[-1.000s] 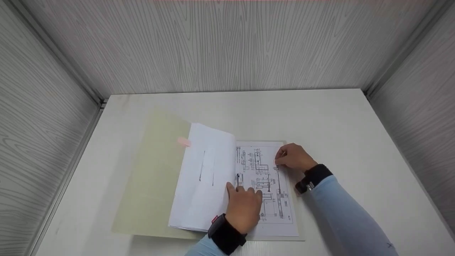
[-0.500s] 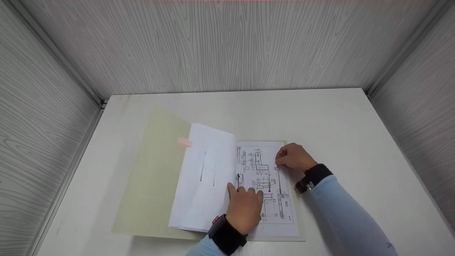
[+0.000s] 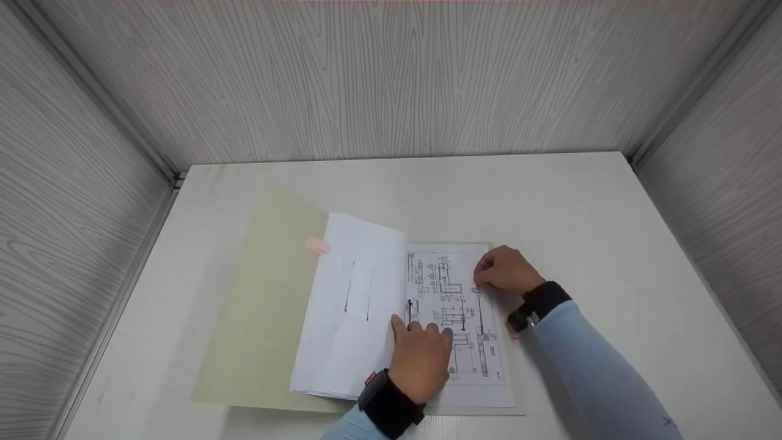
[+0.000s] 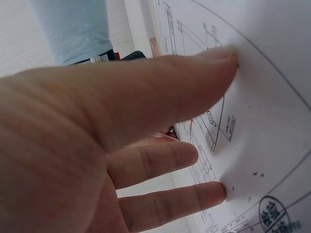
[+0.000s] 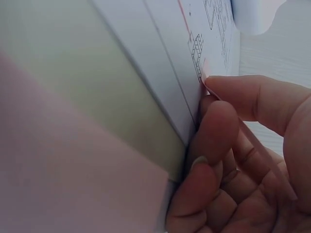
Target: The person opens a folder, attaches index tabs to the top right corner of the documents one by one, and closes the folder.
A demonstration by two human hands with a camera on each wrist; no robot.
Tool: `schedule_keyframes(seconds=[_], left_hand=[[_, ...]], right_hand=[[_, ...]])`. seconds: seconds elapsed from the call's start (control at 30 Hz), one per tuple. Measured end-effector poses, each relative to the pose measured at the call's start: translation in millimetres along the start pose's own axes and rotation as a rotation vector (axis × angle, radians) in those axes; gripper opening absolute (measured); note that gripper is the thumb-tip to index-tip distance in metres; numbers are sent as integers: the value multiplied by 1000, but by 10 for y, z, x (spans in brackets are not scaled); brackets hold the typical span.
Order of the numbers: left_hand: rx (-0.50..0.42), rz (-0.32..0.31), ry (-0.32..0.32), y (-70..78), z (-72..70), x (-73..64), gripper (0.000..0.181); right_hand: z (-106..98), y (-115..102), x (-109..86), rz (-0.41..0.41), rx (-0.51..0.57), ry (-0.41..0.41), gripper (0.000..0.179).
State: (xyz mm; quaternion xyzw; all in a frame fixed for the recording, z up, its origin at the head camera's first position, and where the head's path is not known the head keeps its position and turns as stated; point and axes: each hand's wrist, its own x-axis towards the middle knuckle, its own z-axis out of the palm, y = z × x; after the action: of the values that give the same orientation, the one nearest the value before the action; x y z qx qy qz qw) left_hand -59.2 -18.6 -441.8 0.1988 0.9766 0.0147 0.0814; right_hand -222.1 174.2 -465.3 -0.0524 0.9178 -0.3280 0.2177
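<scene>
A pale green folder [image 3: 256,342] lies spread on the table, its turned white pages [image 3: 348,293] to the left and a page with a line drawing [image 3: 452,318] to the right. My left hand [image 3: 420,360] rests on that drawing near the fold, fingers extended; in the left wrist view its thumb and fingertips touch the paper. At the drawing's right edge, my right hand [image 3: 504,269] pinches a thin pink sticky tab [image 5: 265,155] between thumb and forefinger, one end against the page. Its other fingers curl beneath. Another pink sticky tab [image 3: 316,245] sticks out from the turned pages.
Around the folder is a white table [image 3: 586,208]. Grey wood-grain panels [image 3: 391,79] stand behind and at both sides. A pink piece [image 3: 514,334] shows under the right wristband, by the folder's edge. A round stamp [image 4: 273,212] marks the page.
</scene>
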Motion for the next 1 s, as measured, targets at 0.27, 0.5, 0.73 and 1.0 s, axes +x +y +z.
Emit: schedule_keyframes(seconds=[0.27,0.5,0.73,1.0], left_hand=[[-5,-8,-6,3,1,2,57],[6,-3,17,-5,-13,-18,55],[2,-4,48,-1,13,-23,54],[0,0,52,-4,19,-13,54]], right_hand=[[-15,-31,-15,8,-7,0,8],[-17,-45,-20,-16,-42,13,6],[5,-39,-1,-33,-99,31,10],[-25,-30,-28,-4,-99,25,15]])
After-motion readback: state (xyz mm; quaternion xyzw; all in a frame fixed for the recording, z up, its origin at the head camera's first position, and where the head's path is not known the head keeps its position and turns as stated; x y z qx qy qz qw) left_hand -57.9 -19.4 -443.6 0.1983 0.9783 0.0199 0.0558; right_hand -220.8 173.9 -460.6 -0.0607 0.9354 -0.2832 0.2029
